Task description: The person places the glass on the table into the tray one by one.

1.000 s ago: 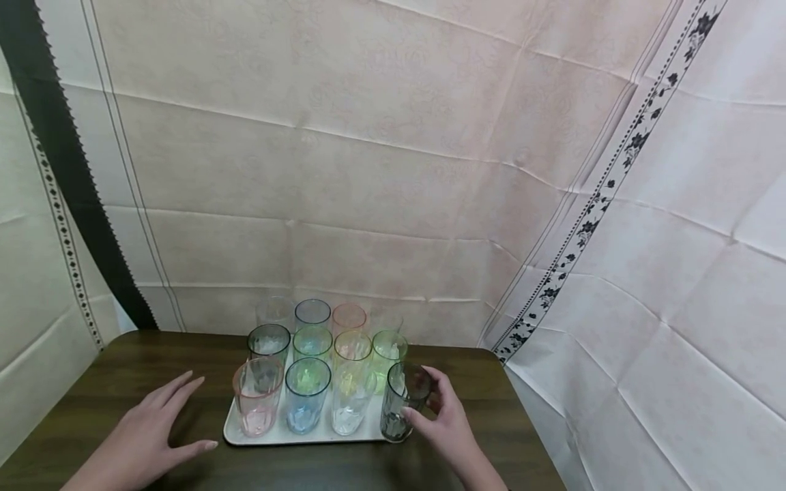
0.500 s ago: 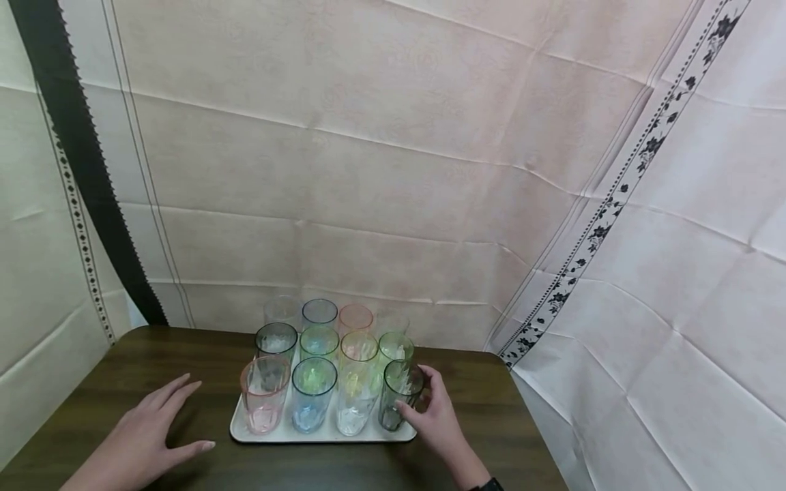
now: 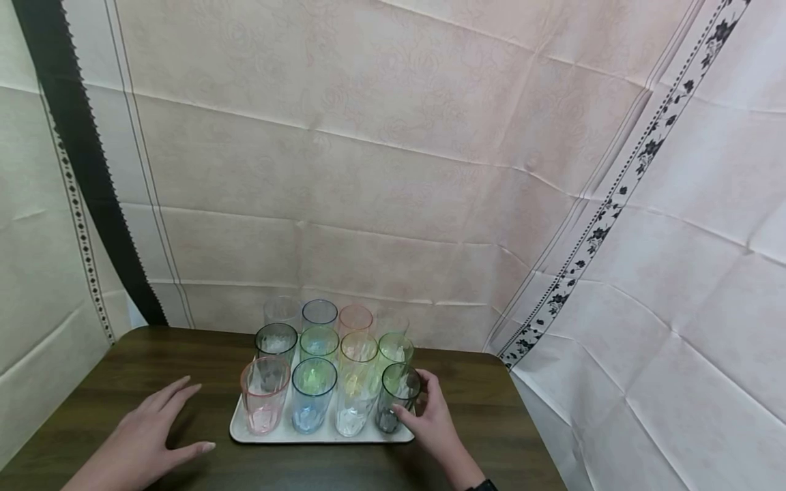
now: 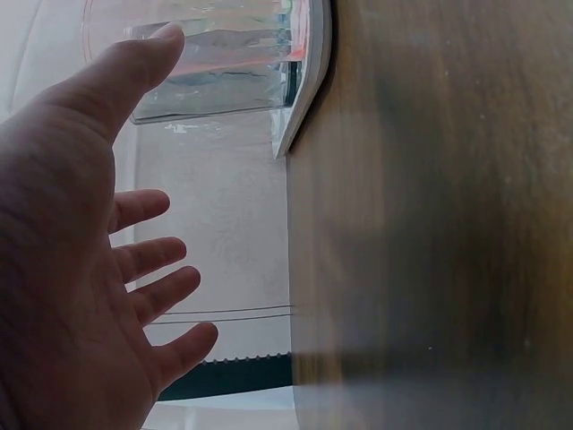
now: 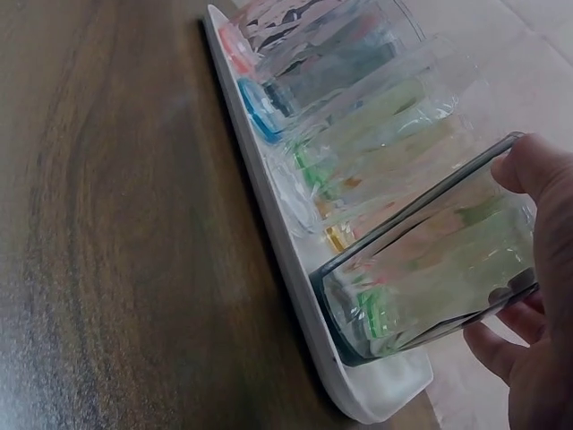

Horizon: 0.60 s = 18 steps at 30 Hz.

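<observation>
My right hand [image 3: 432, 419] grips a dark-tinted drinking glass [image 3: 388, 417] near its rim, thumb on the near side and fingers behind. In the right wrist view this glass [image 5: 430, 269] stands upright at the end corner of the white tray [image 5: 295, 278]. Left of it in the front row are a clear glass with a yellowish rim [image 3: 350, 417], a blue glass [image 3: 307, 412] and a pink glass [image 3: 263, 412]. My left hand [image 3: 138, 433] holds nothing, its fingers spread over the table left of the tray [image 3: 236, 429].
Behind the front row stand more tinted glasses, among them a dark one [image 3: 275, 337], a green one [image 3: 318, 339] and a red-rimmed one [image 3: 355, 317]. The dark wooden table [image 3: 479, 402] reaches back to a pale cloth backdrop [image 3: 368, 184].
The dark glass in my right hand has moved left from beyond the tray's right front corner onto the tray. The view has shifted slightly; my left hand stays spread beside the tray.
</observation>
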Tool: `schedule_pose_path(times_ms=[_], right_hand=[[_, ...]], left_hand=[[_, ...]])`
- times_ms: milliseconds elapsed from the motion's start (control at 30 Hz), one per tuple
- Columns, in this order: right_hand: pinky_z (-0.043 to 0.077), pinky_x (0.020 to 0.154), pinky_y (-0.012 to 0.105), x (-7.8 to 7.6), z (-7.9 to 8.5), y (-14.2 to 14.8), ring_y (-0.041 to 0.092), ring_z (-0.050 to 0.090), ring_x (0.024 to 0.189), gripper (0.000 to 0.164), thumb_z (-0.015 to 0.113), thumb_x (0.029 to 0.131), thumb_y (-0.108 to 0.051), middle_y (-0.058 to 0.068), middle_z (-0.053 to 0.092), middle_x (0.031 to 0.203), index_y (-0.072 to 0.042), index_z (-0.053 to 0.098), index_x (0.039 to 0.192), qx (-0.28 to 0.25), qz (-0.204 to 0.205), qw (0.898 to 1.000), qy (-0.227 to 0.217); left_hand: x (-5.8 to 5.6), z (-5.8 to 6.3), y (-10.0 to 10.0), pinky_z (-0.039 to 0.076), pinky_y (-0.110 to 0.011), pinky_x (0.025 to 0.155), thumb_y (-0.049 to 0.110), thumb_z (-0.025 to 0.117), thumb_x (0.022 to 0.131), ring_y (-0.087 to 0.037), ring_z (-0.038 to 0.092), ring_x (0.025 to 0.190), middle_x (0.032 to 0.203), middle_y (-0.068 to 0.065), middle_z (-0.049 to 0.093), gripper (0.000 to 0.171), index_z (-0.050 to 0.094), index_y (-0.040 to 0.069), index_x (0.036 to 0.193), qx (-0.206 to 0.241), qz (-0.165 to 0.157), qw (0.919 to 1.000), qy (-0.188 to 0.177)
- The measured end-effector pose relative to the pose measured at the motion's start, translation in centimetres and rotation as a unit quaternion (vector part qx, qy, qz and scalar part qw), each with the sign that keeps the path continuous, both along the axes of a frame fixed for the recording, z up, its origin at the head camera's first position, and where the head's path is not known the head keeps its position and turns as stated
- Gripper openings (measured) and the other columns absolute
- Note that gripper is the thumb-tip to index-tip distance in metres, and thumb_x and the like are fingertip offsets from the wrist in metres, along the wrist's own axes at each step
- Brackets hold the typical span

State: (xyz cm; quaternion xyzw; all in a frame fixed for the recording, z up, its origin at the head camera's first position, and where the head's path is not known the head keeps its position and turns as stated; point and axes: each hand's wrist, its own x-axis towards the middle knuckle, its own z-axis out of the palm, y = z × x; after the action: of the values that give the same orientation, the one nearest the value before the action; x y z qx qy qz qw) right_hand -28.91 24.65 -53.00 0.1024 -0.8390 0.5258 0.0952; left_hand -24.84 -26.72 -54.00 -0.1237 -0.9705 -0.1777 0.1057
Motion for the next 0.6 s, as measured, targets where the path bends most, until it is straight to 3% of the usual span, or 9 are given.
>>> schedule_pose_path(times_ms=[333, 467, 600], right_hand=[[0.048, 0.113, 0.067, -0.3, -0.3, 0.0, 0.038, 0.052, 0.143, 0.088, 0.092, 0.094, -0.021, 0.020, 0.051, 0.155, -0.005, 0.036, 0.161, 0.020, 0.015, 1.000, 0.001], [0.046, 0.115, 0.067, 0.8, -0.8, 1.3, 0.042, 0.051, 0.145, 0.096, 0.091, 0.096, -0.030, 0.021, 0.049, 0.157, -0.003, 0.030, 0.165, 0.055, 0.011, 0.998, 0.003], [0.047, 0.114, 0.065, 2.5, -1.4, 3.5, 0.043, 0.051, 0.144, 0.091, 0.086, 0.100, -0.036, 0.022, 0.049, 0.156, -0.001, 0.032, 0.165, 0.112, 0.002, 0.994, -0.014]], left_hand=[[0.3, 0.1, -0.2, 0.052, -0.080, 0.092, 0.081, 0.083, 0.080, -0.062, 0.054, 0.133, 0.157, -0.036, 0.048, 0.115, 0.057, -0.005, 0.152, 0.004, 0.004, 1.0000, 0.001], [0.2, 0.1, 0.1, 0.052, -0.079, 0.092, 0.080, 0.083, 0.080, -0.062, 0.054, 0.134, 0.158, -0.035, 0.048, 0.113, 0.057, -0.003, 0.153, 0.008, -0.003, 0.9999, 0.008], [0.1, 0.1, 0.4, 0.052, -0.078, 0.092, 0.079, 0.084, 0.081, -0.061, 0.054, 0.135, 0.159, -0.035, 0.049, 0.112, 0.057, -0.001, 0.154, 0.010, -0.010, 0.9998, 0.011]])
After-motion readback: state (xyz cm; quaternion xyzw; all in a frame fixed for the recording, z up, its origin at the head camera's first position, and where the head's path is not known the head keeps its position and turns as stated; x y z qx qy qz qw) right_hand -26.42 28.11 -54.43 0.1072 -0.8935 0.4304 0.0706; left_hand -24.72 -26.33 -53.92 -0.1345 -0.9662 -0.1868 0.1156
